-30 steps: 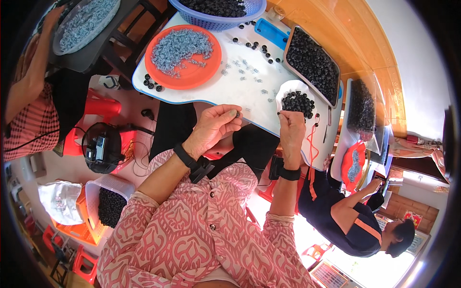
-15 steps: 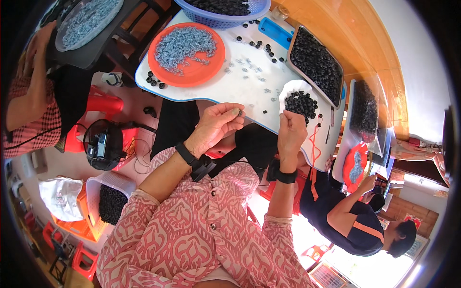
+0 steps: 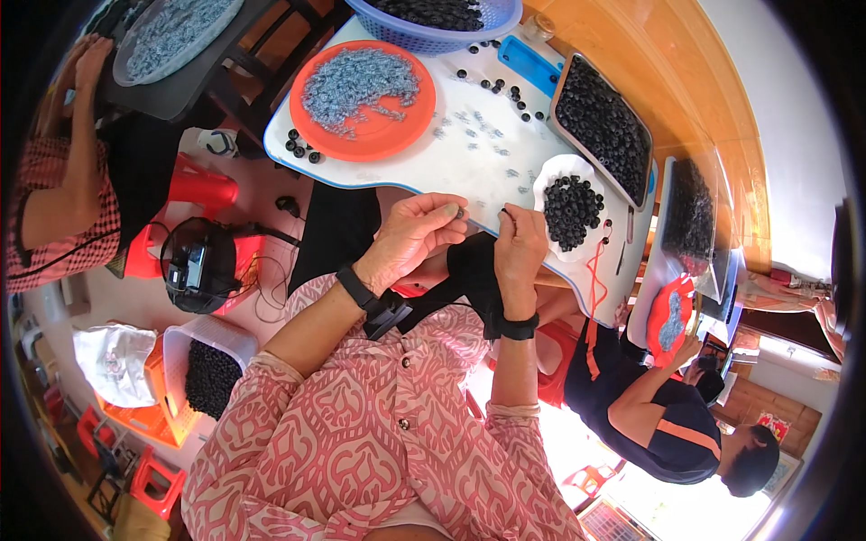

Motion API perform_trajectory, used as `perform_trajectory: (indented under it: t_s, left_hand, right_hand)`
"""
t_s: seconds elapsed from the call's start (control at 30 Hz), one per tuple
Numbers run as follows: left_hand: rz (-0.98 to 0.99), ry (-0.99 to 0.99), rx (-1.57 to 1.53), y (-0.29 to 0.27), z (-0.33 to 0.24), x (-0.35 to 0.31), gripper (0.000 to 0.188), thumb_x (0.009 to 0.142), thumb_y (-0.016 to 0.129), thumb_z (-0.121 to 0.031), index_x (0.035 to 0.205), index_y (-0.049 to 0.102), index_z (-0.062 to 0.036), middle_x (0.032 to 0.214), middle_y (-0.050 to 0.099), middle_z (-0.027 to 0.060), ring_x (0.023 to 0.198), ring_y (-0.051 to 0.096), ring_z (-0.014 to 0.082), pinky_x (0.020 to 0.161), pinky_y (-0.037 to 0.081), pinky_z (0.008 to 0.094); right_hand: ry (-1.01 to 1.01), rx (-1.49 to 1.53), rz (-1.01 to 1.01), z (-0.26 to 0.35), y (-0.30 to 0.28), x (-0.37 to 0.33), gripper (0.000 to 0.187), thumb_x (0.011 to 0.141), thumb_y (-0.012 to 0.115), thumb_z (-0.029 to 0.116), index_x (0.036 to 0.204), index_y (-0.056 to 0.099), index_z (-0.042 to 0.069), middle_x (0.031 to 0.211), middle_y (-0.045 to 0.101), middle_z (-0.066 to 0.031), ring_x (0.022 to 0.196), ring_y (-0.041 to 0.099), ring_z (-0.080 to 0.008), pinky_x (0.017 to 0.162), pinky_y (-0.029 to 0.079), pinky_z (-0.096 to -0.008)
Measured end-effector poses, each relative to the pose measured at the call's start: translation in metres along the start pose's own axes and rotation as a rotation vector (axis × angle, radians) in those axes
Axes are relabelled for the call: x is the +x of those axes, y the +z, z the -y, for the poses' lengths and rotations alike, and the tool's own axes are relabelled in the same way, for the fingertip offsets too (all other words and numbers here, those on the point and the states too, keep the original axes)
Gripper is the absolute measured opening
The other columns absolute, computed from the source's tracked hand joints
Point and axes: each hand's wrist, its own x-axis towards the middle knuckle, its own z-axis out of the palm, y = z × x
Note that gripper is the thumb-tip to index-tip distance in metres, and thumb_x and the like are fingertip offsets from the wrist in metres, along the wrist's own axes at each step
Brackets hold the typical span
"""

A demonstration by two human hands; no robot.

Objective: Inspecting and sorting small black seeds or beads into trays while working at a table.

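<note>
Over the table's front edge, my left hand (image 3: pixel 418 230) is closed in a pinch on a small dark round piece (image 3: pixel 461 214) at the thumb tip. A short gap to its right, my right hand (image 3: pixel 520 257) is closed too, with a small black piece (image 3: pixel 505 212) just showing at its fingertips. Beside the right hand stands a white scalloped dish (image 3: pixel 545 173) of black ring-like parts (image 3: pixel 572 212). Farther left, an orange-red plate (image 3: pixel 397 135) bears a heap of small clear bluish parts (image 3: pixel 352 86). Several such clear parts (image 3: pixel 474 126) lie scattered on the white table (image 3: pixel 451 176).
A tray (image 3: pixel 552 113) of black parts, a blue tray (image 3: pixel 528 65) and a blue-purple basket (image 3: pixel 433 38) stand toward the back. An orange-red ribbon (image 3: pixel 593 288) hangs at the right edge. One person (image 3: pixel 68 194) sits left; another (image 3: pixel 672 424) works at right.
My right hand has moved left from the white dish toward my left hand, and a black piece now shows at its fingertips. The left hand keeps its pinch. The view has shifted slightly.
</note>
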Motion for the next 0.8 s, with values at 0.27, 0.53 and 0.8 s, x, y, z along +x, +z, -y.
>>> perform_trajectory:
  t_s: [0.27,0.53,0.8]
  left_hand:
    - [0.002,-0.024,-0.04,0.002,-0.001,-0.002,0.026,0.096,0.057,-0.009,0.118,0.059,0.0054,0.104,0.066,0.0124,0.085,0.067,0.0136,0.077,0.057,0.0239]
    - [0.04,0.001,-0.053,0.003,0.0,-0.002,0.026,0.096,0.056,-0.008,0.119,0.059,0.0057,0.104,0.066,0.0126,0.086,0.068,0.0152,0.077,0.058,0.0244]
    - [0.082,-0.006,-0.012,0.002,0.005,-0.001,0.026,0.096,0.056,-0.008,0.118,0.059,0.005,0.103,0.067,0.0122,0.086,0.069,0.0158,0.078,0.058,0.0254]
  right_hand:
    - [0.509,0.938,0.112,0.02,-0.012,-0.008,0.018,0.087,0.068,0.003,0.104,0.069,-0.002,0.079,0.065,-0.0015,0.066,0.055,-0.0043,0.057,0.042,-0.0166]
    - [0.504,0.985,0.159,0.034,-0.018,-0.007,0.018,0.087,0.068,0.002,0.105,0.068,-0.002,0.079,0.065,-0.0015,0.066,0.055,-0.0052,0.058,0.042,-0.0171]
    - [0.43,0.89,0.138,0.049,-0.012,-0.012,0.016,0.086,0.067,-0.002,0.102,0.068,0.0,0.088,0.063,-0.0016,0.076,0.057,-0.0071,0.066,0.046,-0.0199]
